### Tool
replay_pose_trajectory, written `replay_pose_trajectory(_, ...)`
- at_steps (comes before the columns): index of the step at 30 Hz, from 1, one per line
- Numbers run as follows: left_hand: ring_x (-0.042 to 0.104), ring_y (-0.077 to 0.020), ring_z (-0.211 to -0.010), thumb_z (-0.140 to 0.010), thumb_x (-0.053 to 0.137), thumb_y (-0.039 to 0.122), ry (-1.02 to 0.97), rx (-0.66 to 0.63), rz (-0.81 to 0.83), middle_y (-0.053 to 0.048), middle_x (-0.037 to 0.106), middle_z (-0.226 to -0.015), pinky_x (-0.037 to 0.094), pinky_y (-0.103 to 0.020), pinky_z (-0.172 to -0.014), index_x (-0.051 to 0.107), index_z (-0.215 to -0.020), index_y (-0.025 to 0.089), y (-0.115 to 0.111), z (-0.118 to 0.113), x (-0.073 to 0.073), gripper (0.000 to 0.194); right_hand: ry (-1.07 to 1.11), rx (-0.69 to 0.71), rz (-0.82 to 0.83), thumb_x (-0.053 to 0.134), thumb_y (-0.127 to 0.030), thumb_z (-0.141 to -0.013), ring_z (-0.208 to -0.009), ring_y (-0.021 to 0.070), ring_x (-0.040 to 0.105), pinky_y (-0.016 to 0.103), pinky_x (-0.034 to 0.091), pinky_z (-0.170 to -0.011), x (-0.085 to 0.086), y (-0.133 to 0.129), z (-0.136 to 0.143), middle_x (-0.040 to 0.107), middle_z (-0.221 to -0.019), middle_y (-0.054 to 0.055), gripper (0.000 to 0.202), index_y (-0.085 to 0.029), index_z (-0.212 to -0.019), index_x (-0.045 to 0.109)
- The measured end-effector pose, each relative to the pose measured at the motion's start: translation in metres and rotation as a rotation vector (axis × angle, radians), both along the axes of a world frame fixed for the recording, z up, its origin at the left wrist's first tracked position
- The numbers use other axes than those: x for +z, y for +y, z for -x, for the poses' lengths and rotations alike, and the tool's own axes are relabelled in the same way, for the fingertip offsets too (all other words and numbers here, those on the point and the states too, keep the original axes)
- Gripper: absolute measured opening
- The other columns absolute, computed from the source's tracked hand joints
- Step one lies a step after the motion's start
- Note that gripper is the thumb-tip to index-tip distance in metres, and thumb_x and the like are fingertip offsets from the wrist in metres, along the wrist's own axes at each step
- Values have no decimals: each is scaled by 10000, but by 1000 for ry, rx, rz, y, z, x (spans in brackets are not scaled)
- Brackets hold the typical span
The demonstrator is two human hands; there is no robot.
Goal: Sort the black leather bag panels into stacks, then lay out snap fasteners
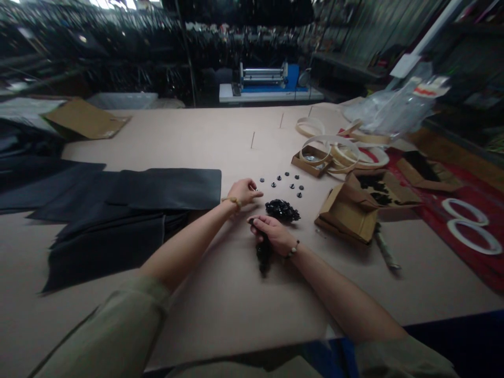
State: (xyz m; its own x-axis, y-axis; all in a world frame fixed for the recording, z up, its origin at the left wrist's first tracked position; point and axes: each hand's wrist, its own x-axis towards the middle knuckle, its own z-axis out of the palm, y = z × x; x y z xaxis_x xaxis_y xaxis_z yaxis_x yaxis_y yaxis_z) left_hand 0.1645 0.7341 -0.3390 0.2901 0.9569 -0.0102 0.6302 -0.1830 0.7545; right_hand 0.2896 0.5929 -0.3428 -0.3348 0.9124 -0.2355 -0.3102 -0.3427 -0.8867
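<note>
My left hand (pixel 243 192) is just above the table, thumb and forefinger apart, beside several small round dark pieces with upright posts (pixel 279 178), like snap fasteners. I see nothing held in it. Nearer to me, my right hand (pixel 273 233) is closed, thumb on top, on a small dark piece whose kind is hard to make out. Below those fingers lies or hangs a blurred black glossy clump (pixel 263 256). Between the hands and the round pieces sits a pile of shiny black small parts (pixel 282 209).
Dark flat panels (pixel 169 189) are stacked on the left of the table (pixel 189 142). To the right stand an open cardboard box (pixel 346 212), a small box (pixel 313 161) and rolls of pale tape (pixel 346 157). Thin pins (pixel 252 140) stick up mid-table. A blue roller machine (pixel 263 79) is behind.
</note>
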Motion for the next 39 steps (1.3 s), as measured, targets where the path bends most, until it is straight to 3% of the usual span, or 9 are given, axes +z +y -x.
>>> replay_pose_trajectory(3, 627, -167, -777, -677, 818, 415, 174, -38, 29, -60, 711, -915, 433, -261, -669, 707, -954, 162, 31, -35, -1, 391, 189, -126, 103, 861, -416, -643, -462, 35, 315, 192, 272, -470, -2, 2, -6, 390, -562, -90, 477, -144, -946, 613)
replay_pose_trajectory(6, 641, -193, -832, -663, 828, 434, 215, -65, 0, -78, 714, -955, 463, -278, -738, 708, -1085, 160, 33, -36, 4, 518, 316, -144, 152, 868, -402, -643, -444, 26, 252, 184, 222, -446, -1, 3, -12, 336, -538, -104, 485, -138, -953, 606)
replay_pose_trajectory(10, 637, -160, -927, -903, 588, 424, -60, -363, -87, -91, 709, -1058, 471, -259, -814, 695, -1170, 165, -2, 2, 26, 387, 356, -154, 190, 856, -488, -645, -433, 23, 228, 183, 208, -433, 0, 3, -14, 317, -523, -110, 535, -124, -934, 591)
replay_pose_trajectory(13, 631, -146, -908, -892, 612, 435, -136, -640, -37, -94, 708, -1074, 465, -222, -718, 710, -1136, 162, -38, 25, 44, 379, 382, -157, 228, 862, -502, -626, -440, 25, 236, 178, 221, -440, 2, 4, -13, 326, -525, -113, 539, -154, -882, 540)
replay_pose_trajectory(17, 609, -121, -741, -849, 675, 382, -72, -640, -64, -78, 713, -894, 440, -205, -621, 729, -1035, 135, -58, 24, 56, 314, 390, -202, 225, 871, -472, -607, -441, 24, 249, 173, 235, -442, 6, 1, -14, 370, -541, -111, 539, -178, -860, 496)
replay_pose_trajectory(24, 611, -133, -754, -732, 751, 227, 67, -438, -179, -56, 718, -892, 456, -232, -691, 744, -959, 155, 9, -46, 57, 239, 274, -199, 226, 799, -286, -587, -520, 66, 481, 226, 393, -505, 1, -7, -12, 615, -757, -34, 548, -168, -1051, 532)
replay_pose_trajectory(31, 622, -164, -731, -629, 768, 92, 441, -590, -62, -48, 731, -899, 462, -263, -720, 783, -970, 185, 44, -120, 42, 353, 195, -112, 65, 745, -624, -665, -401, 60, 396, 231, 298, -413, -6, -6, -10, 623, -682, -9, 588, -155, -946, 528)
replay_pose_trajectory(34, 619, -155, -748, -658, 762, 132, 413, -579, -112, -56, 729, -958, 457, -253, -730, 767, -1054, 185, 39, -107, 50, 399, 243, -143, 115, 818, -619, -587, -443, 38, 394, 201, 266, -414, -2, -6, -13, 520, -645, -47, 618, -126, -888, 598)
replay_pose_trajectory(39, 610, -144, -750, -845, 641, 341, 189, -714, -46, -61, 719, -843, 431, -237, -697, 772, -969, 166, -5, -39, 71, 251, 372, -226, 239, 894, -420, -580, -520, 18, 368, 166, 263, -431, 2, -5, -17, 505, -724, -44, 533, -144, -974, 665)
